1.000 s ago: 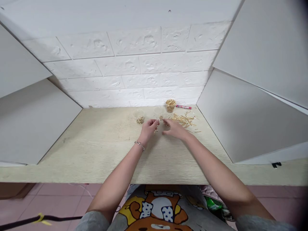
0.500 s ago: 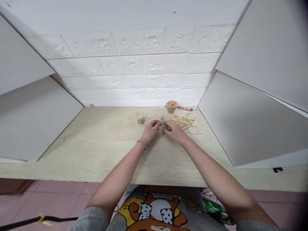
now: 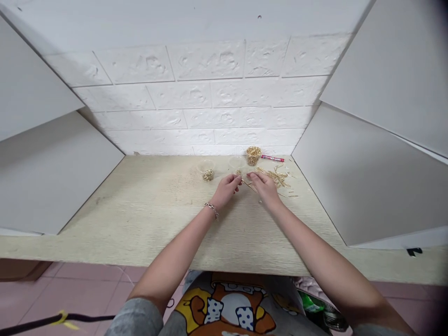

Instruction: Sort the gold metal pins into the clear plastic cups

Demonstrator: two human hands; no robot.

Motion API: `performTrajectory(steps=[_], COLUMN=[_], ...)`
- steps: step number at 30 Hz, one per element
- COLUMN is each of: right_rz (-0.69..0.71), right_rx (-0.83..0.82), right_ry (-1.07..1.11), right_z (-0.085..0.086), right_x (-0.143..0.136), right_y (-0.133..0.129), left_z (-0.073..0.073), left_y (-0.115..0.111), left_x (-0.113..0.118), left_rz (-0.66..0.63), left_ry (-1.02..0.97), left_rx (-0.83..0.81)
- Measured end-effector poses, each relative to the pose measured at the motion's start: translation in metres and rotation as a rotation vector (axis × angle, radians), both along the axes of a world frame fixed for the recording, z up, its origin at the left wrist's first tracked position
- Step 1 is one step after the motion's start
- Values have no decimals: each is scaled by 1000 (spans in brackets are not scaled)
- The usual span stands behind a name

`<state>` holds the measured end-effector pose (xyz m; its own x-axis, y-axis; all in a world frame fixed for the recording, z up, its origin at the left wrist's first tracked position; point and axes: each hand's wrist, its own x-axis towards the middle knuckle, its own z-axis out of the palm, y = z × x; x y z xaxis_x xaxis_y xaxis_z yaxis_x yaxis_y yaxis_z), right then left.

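Note:
My left hand [image 3: 227, 190], with a chain bracelet at the wrist, is closed in a pinch. A thin gold-coloured rod [image 3: 249, 185] sticks out from its fingertips toward my right hand [image 3: 264, 186]. The right fingers are bent together at the near edge of a loose pile of gold rods [image 3: 276, 176]; whatever is between them is too small to make out. Just beyond my left fingertips stands a clear cup [image 3: 237, 162] with a few small gold pieces. Left of it, another clear cup [image 3: 206, 166] holds small metallic pieces [image 3: 208, 175].
A clear cup full of gold rods [image 3: 253, 156] stands by the brick-pattern wall [image 3: 196, 119], beside a red patterned tube [image 3: 272, 158]. A tiny piece [image 3: 260, 202] lies near my right wrist. Grey-white panels [image 3: 378, 182] flank the wooden table [image 3: 147, 210].
My hands have moved slightly apart, and the gold rod now shows between them. The right fingers have drawn closer together. The whole view has shifted a little.

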<state>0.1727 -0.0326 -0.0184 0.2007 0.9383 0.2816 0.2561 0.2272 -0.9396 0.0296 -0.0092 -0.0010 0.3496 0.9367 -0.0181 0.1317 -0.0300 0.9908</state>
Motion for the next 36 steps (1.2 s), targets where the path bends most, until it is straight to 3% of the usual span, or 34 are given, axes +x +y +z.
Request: performTrajectory(steps=[4, 14, 21, 28, 36], right_rz=[134, 55, 23, 13, -38], right_rx=[-49, -34, 116, 126, 101], right_ry=[73, 24, -163, -210, -195], right_z=[4, 0, -2, 5, 9], right_x=[-14, -19, -24, -21, -16], right_y=[-9, -12, -16, -18, -17], left_z=[1, 2, -3, 2, -4], left_y=[1, -3, 0, 2, 5], left_x=[-3, -6, -10, -15, -14], left_rz=[28, -59, -73, -94, -117], left_ry=[9, 24, -72, 33, -35], left_rx=[34, 0, -117, -63, -75])
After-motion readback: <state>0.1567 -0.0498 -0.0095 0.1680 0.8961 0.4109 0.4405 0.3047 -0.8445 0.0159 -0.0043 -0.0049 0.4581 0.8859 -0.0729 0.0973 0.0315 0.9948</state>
